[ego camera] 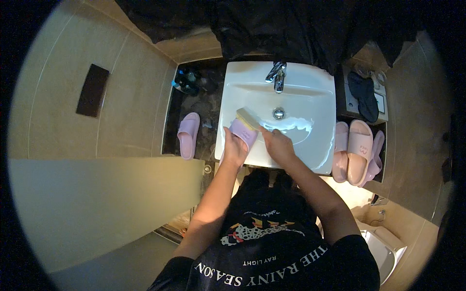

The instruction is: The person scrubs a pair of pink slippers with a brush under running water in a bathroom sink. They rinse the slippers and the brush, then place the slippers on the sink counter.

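Observation:
Over the left part of a white ceramic washbasin (244, 78), my left hand (235, 148) grips a lilac slide slipper (247, 137) from beneath. The slipper's strap faces up, and its rear is partly hidden by my hand and wrist. My right hand (278, 146) is closed around the handle of a scrub brush (247, 117) with a pale back. The brush's yellowish bristles touch the top of the strap. Below the chrome faucet (278, 78), a round metal drain stopper (279, 113) sits in the basin. Bright light reflects off the basin floor.
A second lilac slipper (188, 136) lies on the dark counter (205, 105) at left, with dark bottles (187, 82) behind it. At right are several pink and lilac slippers (359, 152) and a box (380, 100) with a black item (364, 96) on top. A toilet (386, 251) stands lower right.

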The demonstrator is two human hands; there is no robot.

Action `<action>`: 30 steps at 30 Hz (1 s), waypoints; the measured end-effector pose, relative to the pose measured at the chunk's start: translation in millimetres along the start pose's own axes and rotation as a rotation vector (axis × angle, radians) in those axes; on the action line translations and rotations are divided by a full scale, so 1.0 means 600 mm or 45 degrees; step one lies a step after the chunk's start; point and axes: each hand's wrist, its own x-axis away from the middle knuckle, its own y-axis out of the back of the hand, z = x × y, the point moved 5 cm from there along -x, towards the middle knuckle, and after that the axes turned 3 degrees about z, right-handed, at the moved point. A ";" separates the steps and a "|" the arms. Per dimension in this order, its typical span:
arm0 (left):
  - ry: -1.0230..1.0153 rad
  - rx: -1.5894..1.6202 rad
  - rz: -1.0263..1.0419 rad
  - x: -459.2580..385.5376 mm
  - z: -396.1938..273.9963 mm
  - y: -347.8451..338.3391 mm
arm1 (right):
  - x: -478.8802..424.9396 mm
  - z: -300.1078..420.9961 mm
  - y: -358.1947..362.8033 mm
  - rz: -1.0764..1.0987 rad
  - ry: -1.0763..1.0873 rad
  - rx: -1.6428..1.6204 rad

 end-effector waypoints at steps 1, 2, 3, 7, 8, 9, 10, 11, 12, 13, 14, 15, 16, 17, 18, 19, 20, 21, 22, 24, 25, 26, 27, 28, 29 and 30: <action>-0.006 0.032 0.001 0.004 -0.004 -0.001 | 0.005 0.017 0.001 0.010 0.017 -0.021; -0.011 0.064 0.002 0.005 -0.010 -0.002 | 0.013 0.034 0.001 0.021 0.034 -0.041; -0.022 0.082 0.011 0.005 -0.016 -0.003 | 0.028 0.054 -0.002 0.027 0.112 -0.022; -0.045 0.254 0.001 0.004 -0.039 -0.002 | 0.077 0.085 0.017 0.166 0.139 -0.066; -0.042 0.279 0.036 0.007 -0.044 -0.007 | 0.080 0.078 0.020 0.173 0.151 -0.053; -0.038 0.304 0.075 0.010 -0.049 -0.020 | 0.074 0.060 0.024 0.090 0.135 -0.010; -0.042 0.319 0.067 0.011 -0.051 -0.027 | 0.061 0.038 0.022 0.011 0.120 0.026; -0.047 0.334 0.060 0.011 -0.052 -0.035 | 0.048 0.019 0.023 -0.070 0.104 0.061; -0.051 0.348 0.049 0.011 -0.051 -0.039 | 0.039 0.017 0.039 -0.180 0.106 0.034; -0.064 0.370 0.071 0.012 -0.051 -0.044 | 0.031 0.019 0.044 -0.182 0.072 0.018; -0.077 0.392 0.093 0.013 -0.051 -0.048 | 0.024 0.026 0.048 -0.185 0.037 0.003; -0.087 0.416 0.119 0.013 -0.051 -0.054 | 0.021 0.033 0.053 -0.190 0.000 -0.008; -0.089 0.418 0.119 0.012 -0.054 -0.056 | 0.029 0.045 0.053 -0.179 -0.006 -0.054; -0.092 0.420 0.120 0.013 -0.061 -0.057 | 0.042 0.059 0.052 -0.127 0.027 -0.056; -0.097 0.426 0.121 0.013 -0.068 -0.059 | 0.059 0.072 0.050 -0.074 0.061 -0.053; -0.096 0.468 0.126 0.015 -0.077 -0.063 | 0.075 0.082 0.044 -0.019 0.097 -0.055; -0.094 0.510 0.130 0.017 -0.085 -0.069 | 0.091 0.085 0.037 0.037 0.123 -0.117; -0.093 0.553 0.135 0.019 -0.091 -0.072 | 0.098 0.082 0.038 0.018 0.149 -0.103; -0.104 0.584 0.164 0.019 -0.094 -0.069 | 0.103 0.077 0.039 -0.002 0.174 -0.089; -0.096 0.653 0.184 0.019 -0.092 -0.076 | 0.096 0.060 0.050 -0.044 0.204 -0.021; -0.085 0.685 0.192 0.019 -0.086 -0.079 | 0.082 0.052 0.062 -0.076 0.148 -0.008; -0.069 0.697 0.209 0.018 -0.077 -0.079 | 0.063 0.049 0.073 -0.150 0.087 -0.037; -0.051 0.708 0.232 0.016 -0.067 -0.081 | 0.045 0.046 0.087 -0.229 0.025 -0.065; -0.033 0.717 0.255 0.015 -0.061 -0.086 | 0.028 0.039 0.091 -0.305 0.030 -0.126; -0.050 0.706 0.230 0.015 -0.060 -0.087 | 0.028 0.039 0.088 -0.305 0.026 -0.137; -0.070 0.697 0.206 0.015 -0.063 -0.092 | 0.024 0.044 0.087 -0.303 0.025 -0.145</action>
